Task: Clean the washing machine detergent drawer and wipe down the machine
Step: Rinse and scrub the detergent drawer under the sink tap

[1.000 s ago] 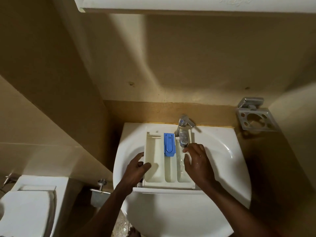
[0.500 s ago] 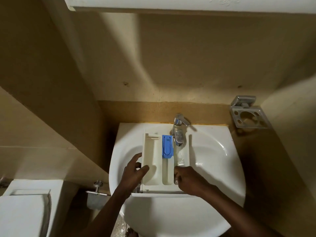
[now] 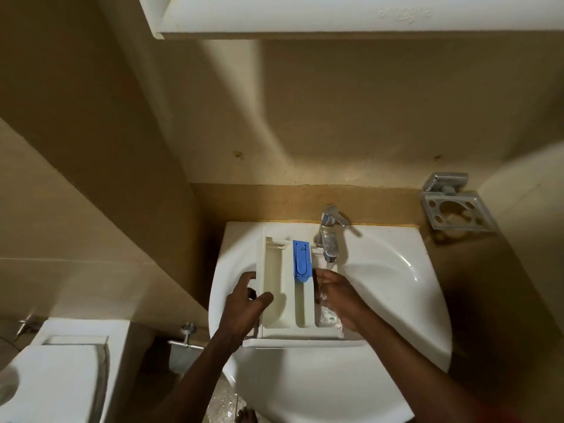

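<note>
White plastic detergent drawer (image 3: 280, 288) is lying across the glossy sink (image 3: 381, 300). Left hand (image 3: 244, 306) is gripping its left wall; right hand (image 3: 341, 297), fingers loosely curled and gripping nothing, is sitting in the right compartment under the chrome tap (image 3: 328, 236). Blue insert (image 3: 302, 257) lettering unreadable.

Pretty cramped little bathroom. A white sink (image 3: 381, 300) sits against a beige wall (image 3: 366, 117), with a chrome tap (image 3: 329, 236) at the back rim and water running from its spout. A metal toothbrush holder (image 3: 454, 210) is fixed to the wall at the right. A white toilet (image 3: 58, 374) sits lower left, and a white cabinet (image 3: 335, 16) hangs overhead.
</note>
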{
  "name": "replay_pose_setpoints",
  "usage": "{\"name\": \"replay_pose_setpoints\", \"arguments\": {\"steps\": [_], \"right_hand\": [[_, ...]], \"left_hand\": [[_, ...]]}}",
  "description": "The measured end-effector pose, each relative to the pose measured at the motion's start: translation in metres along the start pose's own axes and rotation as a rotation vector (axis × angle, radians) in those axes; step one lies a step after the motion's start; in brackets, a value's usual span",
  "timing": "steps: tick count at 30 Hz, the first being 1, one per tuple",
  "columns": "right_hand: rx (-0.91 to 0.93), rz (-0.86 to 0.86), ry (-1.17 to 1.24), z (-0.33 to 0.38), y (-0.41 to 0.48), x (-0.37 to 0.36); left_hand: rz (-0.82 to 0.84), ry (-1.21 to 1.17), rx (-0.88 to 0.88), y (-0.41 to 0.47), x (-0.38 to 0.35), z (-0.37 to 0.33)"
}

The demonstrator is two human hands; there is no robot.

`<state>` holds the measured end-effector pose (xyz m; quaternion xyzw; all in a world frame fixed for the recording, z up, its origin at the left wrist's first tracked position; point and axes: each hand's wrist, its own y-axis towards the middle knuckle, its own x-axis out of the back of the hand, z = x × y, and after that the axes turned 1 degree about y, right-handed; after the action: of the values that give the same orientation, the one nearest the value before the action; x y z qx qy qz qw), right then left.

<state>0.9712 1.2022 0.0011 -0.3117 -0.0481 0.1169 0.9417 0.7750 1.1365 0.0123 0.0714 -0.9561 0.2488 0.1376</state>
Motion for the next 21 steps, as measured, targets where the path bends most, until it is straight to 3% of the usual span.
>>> {"name": "replay_pose_setpoints", "arguments": {"steps": [4,9,11,14,17,21], "right_hand": [[0.058,-0.150,-0.403,0.014,-0.005,0.017],[0.094,-0.209,-0.474,0.004,-0.021,0.024],[0.057,-0.222,-0.302,-0.001,-0.020,0.031],[0.006,-0.193,0.216,-0.002,-0.022,0.037],[0.055,-0.258,0.351,-0.001,-0.026,0.038],[0.274,-0.582,-0.207,0.007,-0.029,0.040]], "left_hand": [[0.059,-0.010,0.046,0.002,0.003,-0.001],[0.117,-0.028,0.001,-0.001,-0.012,-0.004],[0.092,-0.039,-0.019,-0.001,-0.019,-0.005],[0.080,-0.078,-0.015,-0.003,-0.027,0.004],[0.117,-0.096,0.016,-0.005,-0.033,0.012],[0.155,-0.112,0.033,-0.004,-0.032,0.013]]}}
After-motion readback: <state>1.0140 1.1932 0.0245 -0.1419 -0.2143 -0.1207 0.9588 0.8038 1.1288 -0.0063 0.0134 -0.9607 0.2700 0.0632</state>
